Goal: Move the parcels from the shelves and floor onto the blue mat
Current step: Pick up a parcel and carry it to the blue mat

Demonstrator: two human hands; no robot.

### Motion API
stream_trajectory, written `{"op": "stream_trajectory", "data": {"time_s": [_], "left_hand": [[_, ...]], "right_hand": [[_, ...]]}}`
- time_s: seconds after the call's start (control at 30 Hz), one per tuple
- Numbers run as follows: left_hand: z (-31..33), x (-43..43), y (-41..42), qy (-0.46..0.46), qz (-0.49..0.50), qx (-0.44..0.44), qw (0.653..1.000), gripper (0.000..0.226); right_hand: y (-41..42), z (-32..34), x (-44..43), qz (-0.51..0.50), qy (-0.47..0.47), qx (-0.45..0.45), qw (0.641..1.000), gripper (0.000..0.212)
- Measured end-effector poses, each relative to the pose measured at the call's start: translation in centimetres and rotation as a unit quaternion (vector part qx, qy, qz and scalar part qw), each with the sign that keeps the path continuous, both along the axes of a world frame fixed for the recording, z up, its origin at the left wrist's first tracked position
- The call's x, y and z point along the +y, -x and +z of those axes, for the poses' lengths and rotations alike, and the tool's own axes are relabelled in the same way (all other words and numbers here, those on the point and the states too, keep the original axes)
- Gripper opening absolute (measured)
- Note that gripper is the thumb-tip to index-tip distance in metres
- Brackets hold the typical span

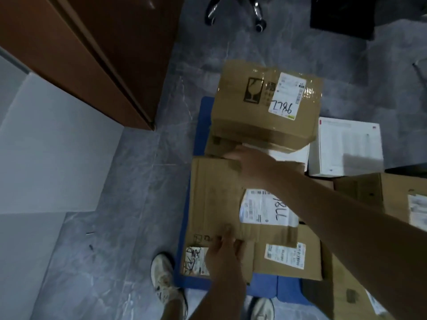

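Note:
A flat cardboard parcel [217, 199] with a white label lies on top of other parcels over the blue mat [203, 125]. My left hand [225, 257] grips its near edge. My right hand [251, 165] holds its far edge, the arm crossing over the label. Beyond it stands a taller cardboard box [258, 105] with a fragile mark and a handwritten label. Under the near edge lie a small labelled parcel [195, 260] and another cardboard parcel [288, 262]. A white box [349, 146] sits to the right, off the mat.
A brown wooden cabinet [87, 54] stands at upper left, a white panel [50, 146] at left. More cardboard boxes [369, 192] crowd the right side. A chair base [233, 12] is at the top. My shoes [163, 278] stand on grey floor tiles at the mat's near edge.

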State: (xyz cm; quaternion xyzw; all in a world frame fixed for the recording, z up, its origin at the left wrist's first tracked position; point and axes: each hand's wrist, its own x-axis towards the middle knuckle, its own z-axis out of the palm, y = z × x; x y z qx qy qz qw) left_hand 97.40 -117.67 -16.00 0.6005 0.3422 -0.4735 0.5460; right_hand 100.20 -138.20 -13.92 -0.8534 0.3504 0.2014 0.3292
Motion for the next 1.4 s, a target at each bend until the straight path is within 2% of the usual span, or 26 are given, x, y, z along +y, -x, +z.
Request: {"op": "stream_trajectory", "data": {"time_s": [0.17,0.23,0.43,0.57,0.7,0.87,1.07,1.13,1.23,1.27,1.4], "left_hand": [[-2.8,-0.9,-1.3,-0.056,-0.117,-0.08,0.988,0.028],[-4.0,-1.1,-1.6,-0.068,-0.127,-0.101,0.984,0.026],[-7.0,-0.6,-3.3,-0.067,-0.128,-0.123,0.982,0.02],[-7.6,0.5,-3.9,-0.055,-0.093,-0.108,0.988,0.019],[-8.8,2.2,-5.0,-0.107,-0.132,-0.132,0.977,0.025],[-10.2,0.7,-5.7,-0.06,-0.173,-0.115,0.976,0.025],[-10.0,-0.2,-5.0,-0.007,-0.16,-0.094,0.983,0.024],[-9.7,-0.2,-5.5,0.003,-0.176,-0.051,0.983,0.02],[-8.1,-1.1,-5.5,-0.001,-0.256,0.025,0.966,0.028],[-7.3,-1.4,-5.4,-0.009,-0.292,0.015,0.956,0.026],[-1.6,-4.0,-5.6,-0.014,-0.397,-0.121,0.91,0.026]], "right_hand": [[1.0,-2.8,-0.7,-0.085,-0.048,-0.027,0.995,0.054],[0.9,-3.9,-0.7,-0.109,-0.085,-0.045,0.989,0.054],[-0.6,-7.3,-0.4,-0.079,-0.097,-0.064,0.99,0.056],[-2.7,-8.6,0.2,-0.048,-0.111,-0.093,0.988,0.054],[-4.5,-10.1,1.5,-0.047,-0.141,-0.106,0.983,0.057],[-3.0,-12.0,-0.2,-0.075,-0.072,-0.062,0.993,0.058],[-1.1,-13.0,-0.3,-0.103,-0.035,-0.048,0.993,0.06],[-1.1,-12.9,0.5,-0.112,-0.006,-0.04,0.993,0.059],[-0.4,-11.5,1.6,-0.071,0.069,-0.02,0.995,0.065],[0.0,-10.6,1.9,-0.066,0.075,-0.018,0.995,0.065],[2.9,-5.1,2.2,-0.051,0.069,0.001,0.996,0.063]]}}
